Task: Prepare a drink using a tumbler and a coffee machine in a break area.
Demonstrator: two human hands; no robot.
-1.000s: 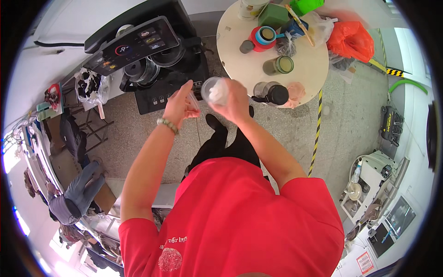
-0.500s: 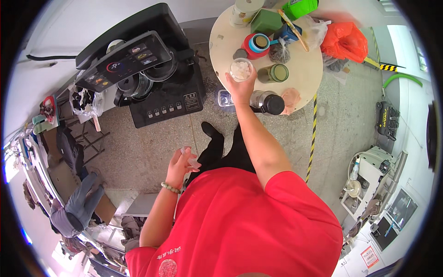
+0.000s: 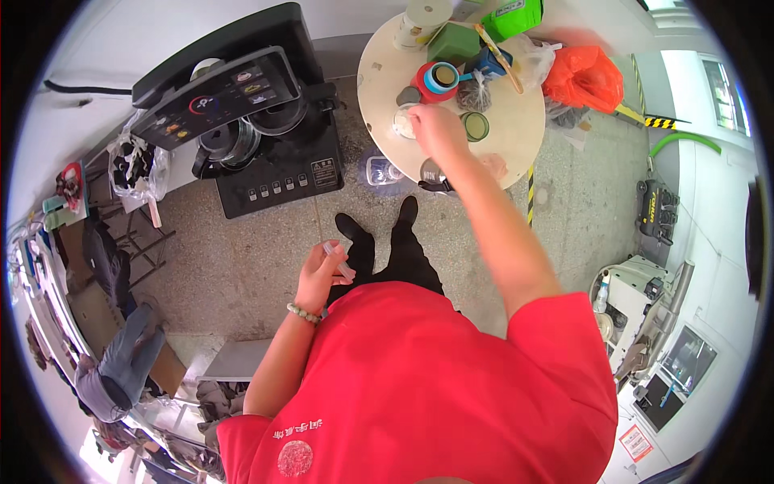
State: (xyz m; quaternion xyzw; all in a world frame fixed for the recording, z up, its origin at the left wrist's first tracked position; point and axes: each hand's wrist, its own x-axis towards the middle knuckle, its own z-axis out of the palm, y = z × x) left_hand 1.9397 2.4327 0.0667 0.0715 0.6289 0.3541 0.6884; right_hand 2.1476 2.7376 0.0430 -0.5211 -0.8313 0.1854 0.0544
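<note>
My right hand reaches over the round table to a small clear tub of white lumps. Its fingers are curled at the tub's right side and top, and the hand covers part of the tub. Whatever the fingertips pinch is hidden. Low in front of my body, my left hand is closed around a thin translucent piece that looks like a plastic lid. Beside the right hand are an open green-rimmed jar, a grey round lid and a dark-lidded glass flask, partly covered by my forearm.
The round table also carries a red-and-blue container, a green box and a red plastic bag. On the left stands a black cooker with a screen and glass-lidded pots. A wrapped bottle pack lies on the floor.
My right hand no longer cups the tub from below; the tub sits farther left in view, with the fingers over its right side. The left hand has shifted slightly right, keeping the translucent piece.
</note>
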